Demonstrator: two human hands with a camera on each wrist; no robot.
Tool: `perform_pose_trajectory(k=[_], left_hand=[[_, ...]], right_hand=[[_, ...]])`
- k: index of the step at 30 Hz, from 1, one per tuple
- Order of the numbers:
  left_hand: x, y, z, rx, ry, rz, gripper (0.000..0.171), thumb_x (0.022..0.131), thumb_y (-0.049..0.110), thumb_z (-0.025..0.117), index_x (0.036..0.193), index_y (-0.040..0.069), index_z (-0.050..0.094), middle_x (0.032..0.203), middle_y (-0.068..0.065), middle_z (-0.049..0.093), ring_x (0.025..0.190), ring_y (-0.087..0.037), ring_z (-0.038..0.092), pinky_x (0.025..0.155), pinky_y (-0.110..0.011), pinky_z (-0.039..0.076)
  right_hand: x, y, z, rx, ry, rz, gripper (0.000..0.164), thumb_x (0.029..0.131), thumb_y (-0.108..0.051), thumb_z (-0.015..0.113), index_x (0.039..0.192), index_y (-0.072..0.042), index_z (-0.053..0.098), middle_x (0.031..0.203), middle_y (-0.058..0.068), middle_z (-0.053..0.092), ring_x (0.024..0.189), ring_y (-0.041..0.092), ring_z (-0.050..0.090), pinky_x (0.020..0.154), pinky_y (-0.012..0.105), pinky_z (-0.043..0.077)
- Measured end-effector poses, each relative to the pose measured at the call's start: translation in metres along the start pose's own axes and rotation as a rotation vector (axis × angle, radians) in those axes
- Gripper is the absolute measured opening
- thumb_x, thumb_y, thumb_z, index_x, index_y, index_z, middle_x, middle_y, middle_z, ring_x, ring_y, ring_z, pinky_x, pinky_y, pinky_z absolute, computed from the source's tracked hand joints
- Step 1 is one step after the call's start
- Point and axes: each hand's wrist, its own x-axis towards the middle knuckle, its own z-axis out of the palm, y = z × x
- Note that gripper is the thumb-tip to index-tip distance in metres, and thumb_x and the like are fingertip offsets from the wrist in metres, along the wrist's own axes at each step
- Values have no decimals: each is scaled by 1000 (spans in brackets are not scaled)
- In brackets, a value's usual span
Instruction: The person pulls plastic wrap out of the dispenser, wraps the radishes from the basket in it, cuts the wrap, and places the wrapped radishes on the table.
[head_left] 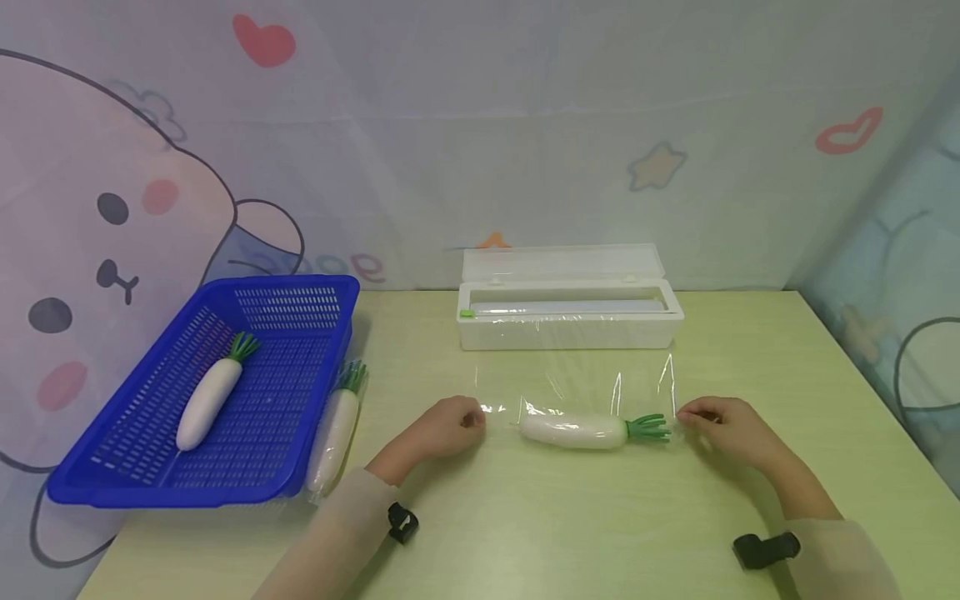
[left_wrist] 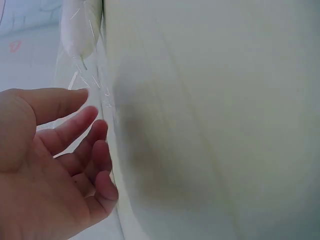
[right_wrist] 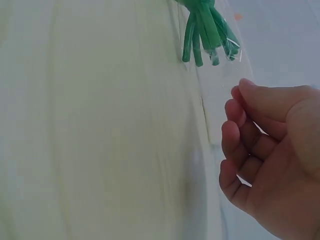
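A white radish (head_left: 573,431) with green leaf stalks lies on the table under clear plastic wrap (head_left: 555,379), which runs from a white wrap box (head_left: 566,333). At the wrap's left edge is my left hand (head_left: 448,425); its fingers bend loosely, and the left wrist view shows thumb and forefinger slightly apart beside the film. My right hand (head_left: 726,425) has thumb and forefinger together, pinching the wrap's edge just beyond the green stalks (right_wrist: 205,30). The radish's root end (left_wrist: 80,35) shows through film in the left wrist view.
A blue basket (head_left: 318,400) at the left holds one bare radish (head_left: 210,400). Beside it on the table lies another radish (head_left: 333,437) in plastic wrap. The wrap box's lid (head_left: 562,262) stands open, and a printed cloth (head_left: 450,150) hangs behind the table (head_left: 585,533).
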Motion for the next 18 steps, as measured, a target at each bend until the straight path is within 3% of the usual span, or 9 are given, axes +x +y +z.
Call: perform_pose_trajectory(k=[5,10,14,18], left_hand=[[-5,15,-1,23,117,86,18,95,17,58,106,4,64,97,-6,60,88,-19,55,78,-35,47],[-12,39,2,145,225,276,19,93,16,62,108,5,65,102,-6,63,96,-22,58,83,-40,47],[-15,57,10,244,249,376,20,92,16,64,109,7,65,104,-4,64,97,-22,58,83,-41,46],[-16,68,23,379,227,447,18,91,17,64,108,9,66,105,-3,64,95,-22,57,78,-35,45]], right_hand=[[-7,-11,-7,-32,102,-48,24,97,-22,59,102,-2,70,92,5,68,79,7,53,66,28,45],[-12,-29,-6,-34,215,-195,12,94,-13,63,99,-4,70,89,1,67,75,-1,51,64,22,45],[-15,-47,0,-56,270,-301,9,92,-7,64,99,-7,70,90,-2,67,77,-2,54,67,23,46],[-18,-62,9,-50,264,-363,9,90,-5,65,97,-10,69,90,-2,67,77,-1,56,67,25,48]])
